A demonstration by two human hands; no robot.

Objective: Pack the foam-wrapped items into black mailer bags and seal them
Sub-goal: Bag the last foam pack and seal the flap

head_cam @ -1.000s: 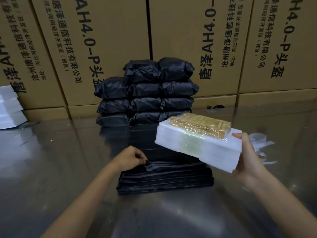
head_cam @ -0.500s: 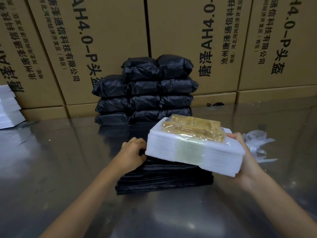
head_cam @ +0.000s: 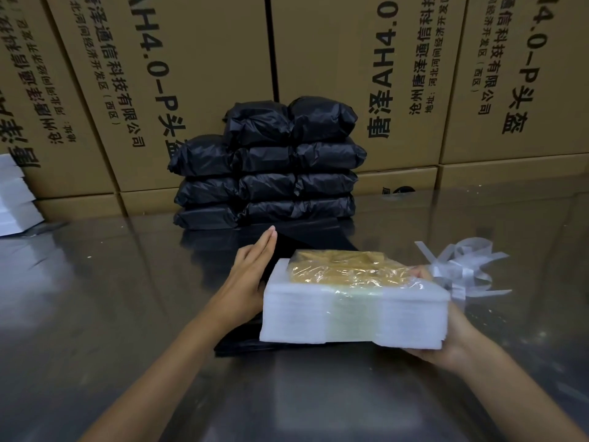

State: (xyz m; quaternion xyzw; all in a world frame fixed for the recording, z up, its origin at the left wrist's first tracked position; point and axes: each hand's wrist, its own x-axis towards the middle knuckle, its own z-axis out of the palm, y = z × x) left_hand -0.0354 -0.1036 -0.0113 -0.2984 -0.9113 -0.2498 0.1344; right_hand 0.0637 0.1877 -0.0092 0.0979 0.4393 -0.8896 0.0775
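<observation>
While the right hand (head_cam: 446, 342) grasps the white foam-wrapped block with a yellowish plastic-covered top (head_cam: 353, 301) from its right end, thumb on top and fingers underneath, the block sits low and right of centre in the frame, above the flat stack of black mailer bags (head_cam: 242, 344) lying on the shiny metal table (head_cam: 95, 298). The left hand (head_cam: 248, 275), at centre frame, has straight fingers laid together against a raised black bag flap (head_cam: 312, 232) just left of the block; it clasps nothing. Behind, at upper centre, a pile of filled black mailer packages (head_cam: 271, 167) stands against a wall of brown cardboard cartons with black printed lettering (head_cam: 398, 74). Loose white plastic strips (head_cam: 462, 269) lie at the right, just behind the block. White foam sheets (head_cam: 12, 196) are stacked at the left edge.
</observation>
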